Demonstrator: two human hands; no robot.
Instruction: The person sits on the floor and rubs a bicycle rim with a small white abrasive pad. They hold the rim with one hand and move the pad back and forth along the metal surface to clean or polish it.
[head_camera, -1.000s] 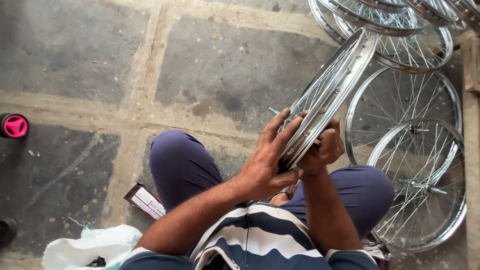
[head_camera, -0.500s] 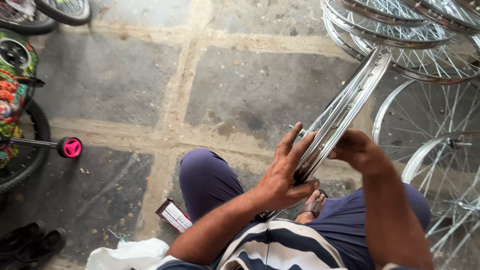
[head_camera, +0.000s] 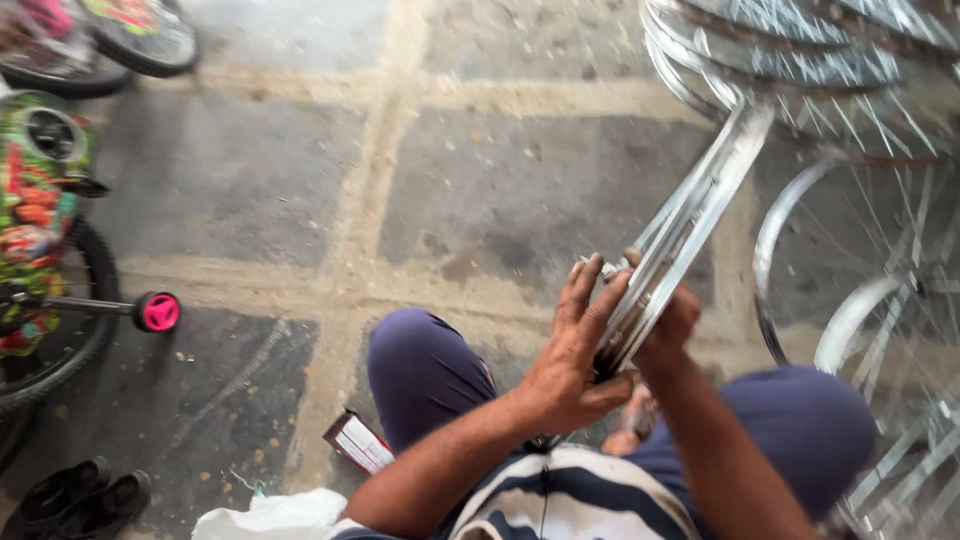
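I sit on a stone floor with a shiny metal bicycle wheel rim (head_camera: 690, 215) held edge-on between my knees, slanting up to the right. My left hand (head_camera: 575, 355) presses flat against the rim's left side, fingers spread upward. My right hand (head_camera: 668, 325) grips the rim from the right, near its lower end. Thin spokes run across the rim between my hands. My legs are in dark blue trousers, and my shirt is striped.
Several spoked wheel rims (head_camera: 860, 60) lean stacked at the top right and right (head_camera: 880, 300). A colourful child's bicycle with a pink pedal (head_camera: 158, 312) stands at the left. Black shoes (head_camera: 75, 495), a small box (head_camera: 358, 442) and a white bag (head_camera: 270, 515) lie near my left knee.
The view has swung to the left, bringing the child's bicycle and the shoes into sight. Both hands have stayed on the rim, with the right hand shifting lower along it.
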